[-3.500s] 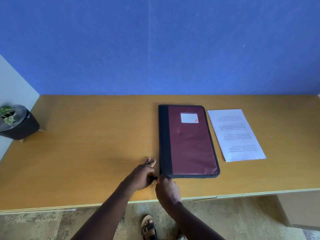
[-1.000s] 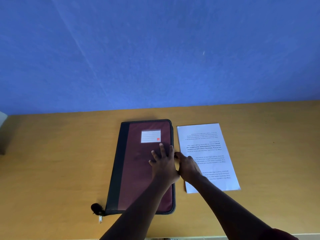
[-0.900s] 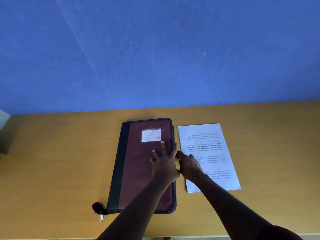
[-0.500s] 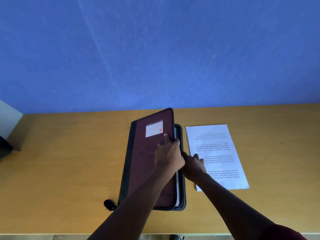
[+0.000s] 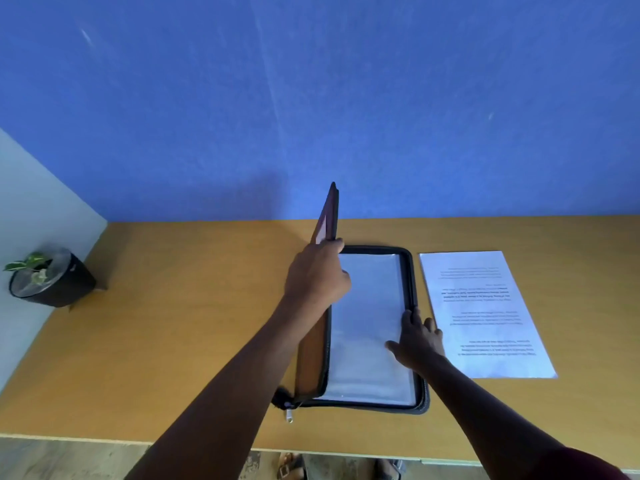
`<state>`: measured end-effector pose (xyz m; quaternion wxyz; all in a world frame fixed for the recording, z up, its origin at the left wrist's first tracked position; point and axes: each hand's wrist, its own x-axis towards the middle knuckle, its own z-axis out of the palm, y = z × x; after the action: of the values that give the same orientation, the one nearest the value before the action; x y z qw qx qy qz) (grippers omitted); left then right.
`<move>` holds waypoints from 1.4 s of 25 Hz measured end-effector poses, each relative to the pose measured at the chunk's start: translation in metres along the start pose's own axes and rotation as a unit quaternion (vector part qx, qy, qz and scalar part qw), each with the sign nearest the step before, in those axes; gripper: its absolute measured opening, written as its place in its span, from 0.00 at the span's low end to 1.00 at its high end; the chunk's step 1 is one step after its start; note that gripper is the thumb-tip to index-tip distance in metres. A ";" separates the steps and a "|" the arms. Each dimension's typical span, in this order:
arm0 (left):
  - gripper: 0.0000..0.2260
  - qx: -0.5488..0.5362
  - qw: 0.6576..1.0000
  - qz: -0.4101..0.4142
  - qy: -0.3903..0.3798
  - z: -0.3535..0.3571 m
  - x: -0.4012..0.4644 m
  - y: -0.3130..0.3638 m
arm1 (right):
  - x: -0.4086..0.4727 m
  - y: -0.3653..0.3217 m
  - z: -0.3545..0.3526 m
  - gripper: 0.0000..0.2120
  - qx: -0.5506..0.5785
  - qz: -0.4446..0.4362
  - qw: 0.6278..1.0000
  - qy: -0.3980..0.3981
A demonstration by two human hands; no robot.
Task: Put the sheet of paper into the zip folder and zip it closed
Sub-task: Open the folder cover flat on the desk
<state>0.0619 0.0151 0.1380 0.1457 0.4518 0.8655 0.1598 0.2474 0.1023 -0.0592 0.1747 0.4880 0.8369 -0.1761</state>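
Now your left hand (image 5: 317,271) grips the folder (image 5: 412,292) cover upright, right hand (image 5: 417,336) flat inside; next take the paper (image 5: 485,317) at 3 o'clock.

Worktop (image 5: 194,341): wood-coloured, matte, butted against blue wall at 12 o'clock, pale side wall at 9 o'clock. Near edge at 6 o'clock, floor visible below.

Directly on worktop:
- Zip folder (image 5: 414,403), roughly central, long axis 12-to-6. Lower half flat on surface, clear sleeves exposed; cover raised near upright along the 9 o'clock side. Zip pull (image 5: 289,415) resting on wood at the folder's 7 o'clock corner.
- Sheet of paper (image 5: 485,313), printed, flat, just beside folder at 3 o'clock, not touching it.
- Potted plant (image 5: 48,280), dark pot, far out at 9 o'clock near side wall, well apart from folder.
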 end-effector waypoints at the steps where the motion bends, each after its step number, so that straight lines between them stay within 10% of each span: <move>1: 0.25 -0.014 1.000 -0.012 0.002 -0.009 -0.001 -0.013 | -0.001 -0.002 0.000 0.43 -0.006 0.007 1.000 0.001; 14: 0.26 0.033 0.992 -0.097 0.068 -0.031 0.003 -0.194 | -0.003 -0.026 0.006 0.42 -0.008 0.064 0.998 0.016; 35: 0.33 0.103 0.976 -0.142 -0.131 0.069 0.021 -0.329 | 0.001 -0.035 0.015 0.42 0.025 0.127 0.991 0.015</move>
<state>-0.1643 -0.1348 -0.0607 0.2319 0.3540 0.9059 -0.0128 0.2181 0.0803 -0.0683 0.1706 0.5974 0.7658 -0.1662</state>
